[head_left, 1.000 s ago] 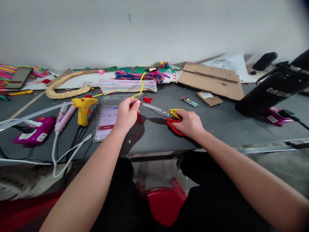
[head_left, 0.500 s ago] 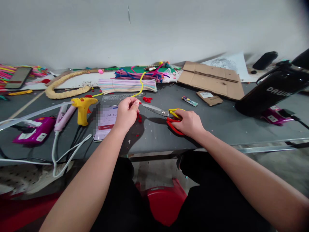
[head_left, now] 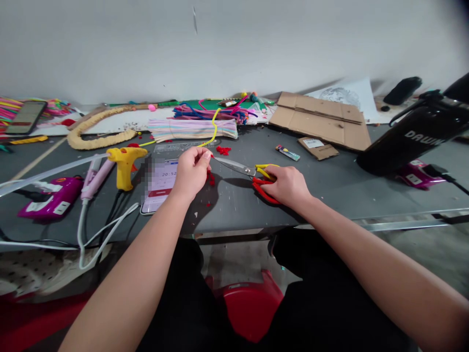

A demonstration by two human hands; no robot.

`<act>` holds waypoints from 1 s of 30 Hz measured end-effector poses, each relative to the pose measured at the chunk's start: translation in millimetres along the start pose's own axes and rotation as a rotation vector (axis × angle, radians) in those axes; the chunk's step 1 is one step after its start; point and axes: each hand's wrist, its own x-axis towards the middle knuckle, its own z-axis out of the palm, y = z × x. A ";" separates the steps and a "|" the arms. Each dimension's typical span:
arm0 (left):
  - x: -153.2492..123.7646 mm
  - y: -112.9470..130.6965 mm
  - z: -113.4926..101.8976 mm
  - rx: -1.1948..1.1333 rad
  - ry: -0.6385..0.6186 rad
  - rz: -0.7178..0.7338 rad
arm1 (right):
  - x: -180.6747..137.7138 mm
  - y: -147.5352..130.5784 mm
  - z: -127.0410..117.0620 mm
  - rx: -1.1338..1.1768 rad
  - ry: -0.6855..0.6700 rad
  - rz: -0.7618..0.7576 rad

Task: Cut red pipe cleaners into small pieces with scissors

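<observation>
We hold the scissors (head_left: pixel 237 166) low over the dark table (head_left: pixel 330 183), just in front of us, blades pointing left and almost together. Our right hand (head_left: pixel 288 186) is wrapped through the red and yellow handle loops, its grip closed around them and resting on the table. The blade tips meet the fingertips of our left hand (head_left: pixel 192 171), whose grip is pressed together, thumb against forefinger, pinching the end of a yellow pipe cleaner (head_left: pixel 214 131) with a speck of red at the pinch. The pipe cleaner arcs up and away toward the wall. Red scraps (head_left: pixel 223 150) lie just beyond the blades, and more sit under our left hand.

Under our left wrist lies a phone (head_left: pixel 161 185), face up; we read "20:5" on its screen, the rest hidden by the hand. To the right, a black bottle (head_left: pixel 406 142) lies tilted, with white letters "DAW" legible and the rest cut off.

A yellow glue gun (head_left: pixel 124 164) stands left of the phone, a bundle of pastel pipe cleaners (head_left: pixel 190 129) lies behind it, and flattened cardboard (head_left: pixel 318 120) sits far right.
</observation>
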 end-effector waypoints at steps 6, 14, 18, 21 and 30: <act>2.2 -3.3 -0.6 -0.040 0.017 -0.011 | -0.2 0.1 0.5 0.008 0.014 0.010; 2.1 -1.5 -0.1 -0.128 0.010 -0.037 | -1.1 0.7 -0.1 0.038 0.005 0.028; 2.0 -0.4 0.3 -0.125 0.004 -0.041 | -1.9 0.4 -0.4 0.038 0.009 0.007; 2.2 -1.9 0.0 -0.125 0.002 -0.034 | -2.0 1.0 -0.1 0.039 0.010 0.011; 0.4 -2.1 -0.5 -0.108 -0.006 -0.025 | -2.3 1.8 0.7 0.041 0.010 -0.006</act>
